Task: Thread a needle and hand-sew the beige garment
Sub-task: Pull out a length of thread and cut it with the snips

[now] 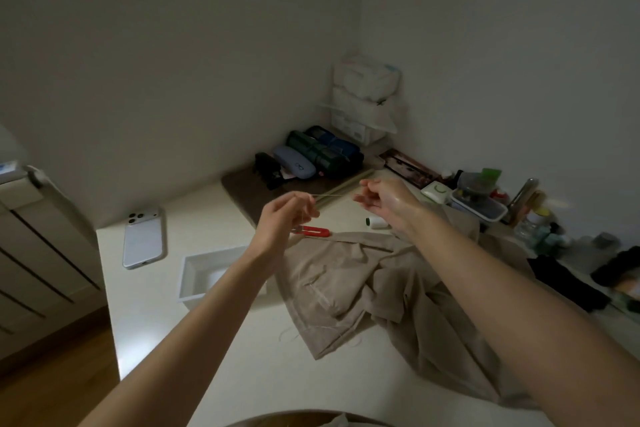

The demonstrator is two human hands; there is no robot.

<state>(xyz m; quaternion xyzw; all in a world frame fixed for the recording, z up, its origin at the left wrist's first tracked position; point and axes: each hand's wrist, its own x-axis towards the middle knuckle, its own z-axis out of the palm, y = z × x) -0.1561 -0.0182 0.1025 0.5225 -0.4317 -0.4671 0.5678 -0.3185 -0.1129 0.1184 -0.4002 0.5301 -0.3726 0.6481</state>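
Note:
The beige garment (363, 284) lies crumpled on the white table (214, 357), with pale loose threads along its near hem. Both my hands are raised above it. My left hand (284, 218) pinches one end of a thin pale thread (332, 197) that runs level across to my right hand (384, 201), whose fingers pinch the other end. The needle is too small to make out. A white thread spool (376, 222) lies on the table under my right wrist. Red thread snips (313, 230) lie by the garment's far edge.
A white phone (143, 239) lies face down at the left. A white open box (207, 276) sits under my left forearm. Cases and pouches (311, 156) crowd the far corner. Jars, tubs and dark items line the right wall (485, 198). The table's left edge drops to a wooden floor.

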